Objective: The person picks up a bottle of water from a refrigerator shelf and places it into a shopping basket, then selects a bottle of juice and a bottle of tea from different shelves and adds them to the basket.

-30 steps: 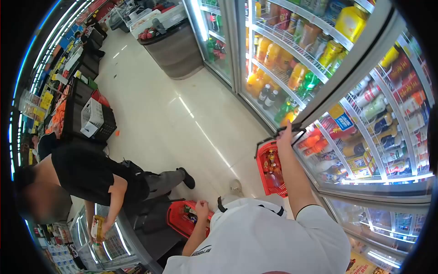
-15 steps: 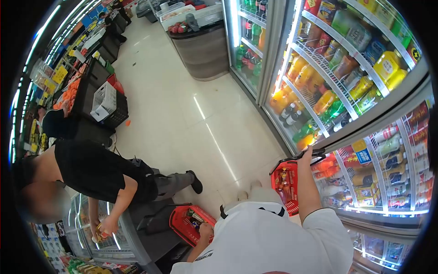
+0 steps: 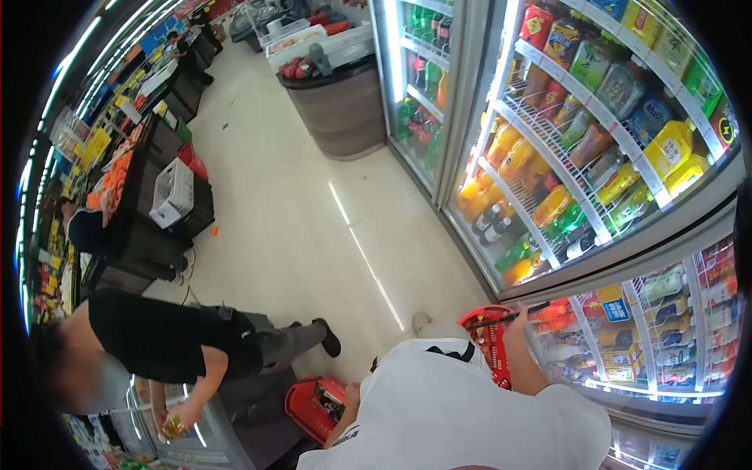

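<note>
My right hand [image 3: 515, 323] is closed on the black handle of a red shopping basket [image 3: 499, 362], which hangs at my right side and holds packaged goods. On my other side, my left hand [image 3: 352, 396] is closed at the right edge of a second red shopping basket [image 3: 301, 411] with several items inside. My sleeve and shirt hide part of both baskets, and the exact grip of the left hand is hard to see. A glass-fronted drinks fridge [image 3: 611, 258] stands close to my right hand, its shelves full of bottles and cartons.
A person in a black shirt [image 3: 160, 329] stands at left beside a low chiller, holding a small yellowish item [image 3: 173, 426]. Crates [image 3: 174, 194] and produce stands [image 3: 117, 176] line the left. A rounded counter [image 3: 337, 110] stands ahead, past the tiled floor [image 3: 352, 235].
The floor, fridge and counter have shifted down in view. The person in black has also shifted lower. Both baskets stay beside me, with my right hand slightly lower in the picture.
</note>
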The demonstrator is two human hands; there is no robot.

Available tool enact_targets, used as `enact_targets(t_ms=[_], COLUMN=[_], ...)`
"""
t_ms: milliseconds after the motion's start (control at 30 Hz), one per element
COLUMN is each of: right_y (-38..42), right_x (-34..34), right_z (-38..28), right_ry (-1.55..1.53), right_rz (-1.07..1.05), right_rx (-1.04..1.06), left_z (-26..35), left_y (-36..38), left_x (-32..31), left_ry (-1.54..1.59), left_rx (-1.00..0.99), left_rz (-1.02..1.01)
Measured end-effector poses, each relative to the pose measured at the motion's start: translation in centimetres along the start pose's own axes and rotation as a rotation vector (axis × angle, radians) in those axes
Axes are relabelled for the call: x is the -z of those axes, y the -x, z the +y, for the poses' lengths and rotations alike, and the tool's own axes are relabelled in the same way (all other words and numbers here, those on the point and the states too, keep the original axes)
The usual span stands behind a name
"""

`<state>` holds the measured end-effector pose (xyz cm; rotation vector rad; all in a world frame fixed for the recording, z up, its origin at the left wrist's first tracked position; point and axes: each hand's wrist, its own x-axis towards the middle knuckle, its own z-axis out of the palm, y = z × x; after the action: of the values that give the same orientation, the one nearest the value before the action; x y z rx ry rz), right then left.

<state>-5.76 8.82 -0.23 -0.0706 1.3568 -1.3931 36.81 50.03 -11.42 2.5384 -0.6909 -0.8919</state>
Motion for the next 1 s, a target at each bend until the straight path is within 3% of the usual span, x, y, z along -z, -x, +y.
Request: enact_targets(t_ms=[100,167,233,333,567,700,833,900,933,1000], right_y=[2.2,2.1,0.4,-1.1,-0.6,-0.3,-0.1,-1.7,-2.5,-4.6], right_x=[-1.2,-2.2,-1.8,-1.4,-5.2,-6.5,-9.3,-7.8,-7.8,-7.0], right_z=[-1.5,-2.3,-1.8,-0.8,-1.6,-1.9,-1.5,0.3,1.8,4.9], right_ry=[0.012,0.053,0.033,0.003,-0.043,-0.07,-0.069,-0.057,0.007,0.006], right_rz=[0.059,0.151,0.124,0.138,0.287,0.237,0.397,0.345,0.443,0.579], right_rx=[-0.048,-0.078,-0.061,-0.055,0.036,0.107,0.206,0.203,0.318,0.336], left_z=[7.0,9.8,14.9,20.5,26.4,26.8,27.8,30.5,32.0,35.2], left_y=[-4.4,-6.7,-8.5,-11.1,-16.8,-21.5,-28.6,-31.1,-32.2,-35.2], left_x=[0.8,1.0,1.8,2.6,4.1,4.9,5.8,7.4,8.1,8.3], left_ry=[-0.04,0.172,0.074,-0.016,-0.059,-0.132,-0.331,-0.331,-0.364,-0.418], left_rx=[-0.062,-0.07,-0.006,-0.064,-0.2,-0.279,-0.377,-0.447,-0.461,-0.533], left_rz=[-0.164,-0.177,-0.132,-0.052,-0.094,-0.203,-0.249,-0.366,-0.401,-0.473])
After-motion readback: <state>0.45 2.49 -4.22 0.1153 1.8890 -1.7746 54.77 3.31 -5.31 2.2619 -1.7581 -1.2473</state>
